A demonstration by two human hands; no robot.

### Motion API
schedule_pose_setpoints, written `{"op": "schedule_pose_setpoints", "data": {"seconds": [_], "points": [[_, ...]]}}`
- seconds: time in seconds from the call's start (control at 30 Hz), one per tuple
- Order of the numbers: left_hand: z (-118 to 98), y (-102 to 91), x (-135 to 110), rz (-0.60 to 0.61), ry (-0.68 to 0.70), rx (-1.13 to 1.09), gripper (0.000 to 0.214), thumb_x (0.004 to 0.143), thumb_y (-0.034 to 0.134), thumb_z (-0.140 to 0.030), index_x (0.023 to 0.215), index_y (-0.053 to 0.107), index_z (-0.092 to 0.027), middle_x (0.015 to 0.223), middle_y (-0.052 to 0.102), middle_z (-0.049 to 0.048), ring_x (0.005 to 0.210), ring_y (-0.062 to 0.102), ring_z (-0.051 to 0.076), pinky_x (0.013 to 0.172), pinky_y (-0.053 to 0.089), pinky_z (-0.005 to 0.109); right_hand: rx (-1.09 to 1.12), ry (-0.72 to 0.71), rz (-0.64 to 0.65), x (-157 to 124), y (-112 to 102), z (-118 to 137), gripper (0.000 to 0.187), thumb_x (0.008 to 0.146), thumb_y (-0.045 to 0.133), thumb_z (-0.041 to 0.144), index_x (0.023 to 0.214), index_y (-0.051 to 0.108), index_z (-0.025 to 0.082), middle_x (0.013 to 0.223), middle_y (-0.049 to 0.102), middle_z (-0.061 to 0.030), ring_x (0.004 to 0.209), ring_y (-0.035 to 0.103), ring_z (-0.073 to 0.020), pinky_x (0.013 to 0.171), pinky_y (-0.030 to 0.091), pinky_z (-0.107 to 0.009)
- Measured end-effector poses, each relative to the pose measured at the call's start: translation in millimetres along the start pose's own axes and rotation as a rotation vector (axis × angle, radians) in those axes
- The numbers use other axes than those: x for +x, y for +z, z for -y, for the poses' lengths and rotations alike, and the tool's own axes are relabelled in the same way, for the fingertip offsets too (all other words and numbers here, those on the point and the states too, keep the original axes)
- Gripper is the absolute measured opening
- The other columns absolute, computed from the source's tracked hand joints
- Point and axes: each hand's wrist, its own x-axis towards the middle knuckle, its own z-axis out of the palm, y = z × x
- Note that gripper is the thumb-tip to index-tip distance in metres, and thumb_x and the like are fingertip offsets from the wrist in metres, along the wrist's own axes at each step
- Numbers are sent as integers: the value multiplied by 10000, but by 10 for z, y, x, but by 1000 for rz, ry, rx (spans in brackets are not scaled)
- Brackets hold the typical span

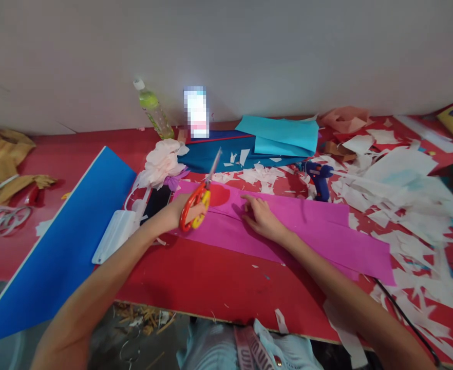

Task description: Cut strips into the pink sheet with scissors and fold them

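Note:
My left hand (pixel 184 209) is closed around the handles of a pair of scissors (pixel 198 205) with red and yellow grips. The blades point up and away from me, over the sheets. Under both hands lie long magenta sheets (pixel 326 241), overlapping one another. A rounded red cutout (pixel 219 196) rests on them, between the scissors and my right hand (pixel 260 216). That hand lies on the magenta sheet with its fingers bent and apart, fingertips toward the red piece, and nothing shows in it.
A blue board (pixel 72 236) leans at left beside a white device (pixel 114 236). Behind are a pale paper flower (pixel 161 162), a bottle (pixel 155 113), a lit phone (pixel 196 112) and turquoise sheets (pixel 284 136). A blue glue gun (pixel 320 180) and heaped white scraps (pixel 403 169) lie right.

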Motion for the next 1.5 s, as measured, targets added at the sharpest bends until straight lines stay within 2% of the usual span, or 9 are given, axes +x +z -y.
{"op": "schedule_pose_setpoints", "data": {"seconds": [0.13, 0.27, 0.43, 0.57, 0.77, 0.93, 1.0, 1.3, 1.5], "points": [[187, -219, 42, -342, -165, 519, 292, 824, 472, -341, 1038, 550, -158, 960, 661, 154, 926, 626, 321, 772, 457, 381, 5, 7, 6, 2, -2, 0, 434, 857, 480, 201, 1276, 368, 188, 914, 592, -74, 873, 541, -239, 805, 424, -400], [439, -205, 131, -411, -340, 630, 450, 778, 526, -492, 1085, 556, -165, 1080, 651, 179, 1003, 603, 357, 774, 458, 376, 10, -12, 5, 2, -10, 6, 440, 851, 474, 189, 1276, 360, 190, 917, 586, -74, 866, 542, -235, 808, 428, -401], [690, -79, 189, -441, -369, 620, 525, 794, 492, -531, 1148, 526, -145, 1087, 654, 187, 989, 614, 347, 753, 454, 360, -5, -23, -5, -1, -3, 1, 428, 844, 471, 186, 1259, 367, 190, 904, 592, -77, 856, 547, -239, 810, 434, -414], [750, -9, 168, -477, -304, 662, 501, 836, 429, -540, 1105, 556, -136, 1038, 658, 190, 941, 630, 346, 732, 456, 377, -5, -34, -25, 2, -13, 14, 408, 848, 459, 177, 1248, 377, 193, 898, 606, -76, 843, 566, -230, 801, 447, -400], [590, 129, 173, -562, -181, 852, 394, 899, 384, -376, 1079, 590, -93, 1076, 605, 199, 982, 592, 335, 699, 477, 378, -107, -61, 40, -2, -135, 130, 402, 874, 451, 202, 1269, 381, 172, 949, 636, -107, 908, 585, -256, 789, 464, -397], [514, 291, 382, -484, 332, 802, 324, 915, 397, -251, 1168, 556, -127, 1232, 568, 139, 1125, 538, 249, 889, 458, 349, -283, -133, 56, -101, -280, 243, 402, 911, 452, 277, 1285, 389, 144, 1053, 628, -145, 986, 578, -289, 822, 455, -430], [527, 364, 469, -428, 461, 797, 364, 905, 443, -249, 1234, 509, -108, 1285, 550, 141, 1192, 498, 253, 972, 418, 372, -369, -162, 75, -185, -331, 260, 392, 913, 463, 289, 1265, 419, 122, 1051, 629, -152, 953, 581, -291, 804, 453, -427], [621, 419, 518, -446, 631, 894, 266, 939, 392, -224, 1060, 599, -108, 1153, 646, 143, 1074, 596, 244, 899, 449, 376, -540, -238, 108, -514, -380, 109, 407, 886, 351, 45, 1287, 411, 73, 921, 655, -135, 805, 595, -235, 714, 436, -361], [680, 387, 569, -666, 463, 861, 202, 875, 415, -132, 950, 602, -126, 761, 697, 78, 662, 656, 189, 587, 443, 277, -524, -191, -167, -523, -404, 135, 306, 920, 387, 113, 1225, 409, 106, 807, 651, -81, 654, 584, -192, 606, 432, -306]]}}
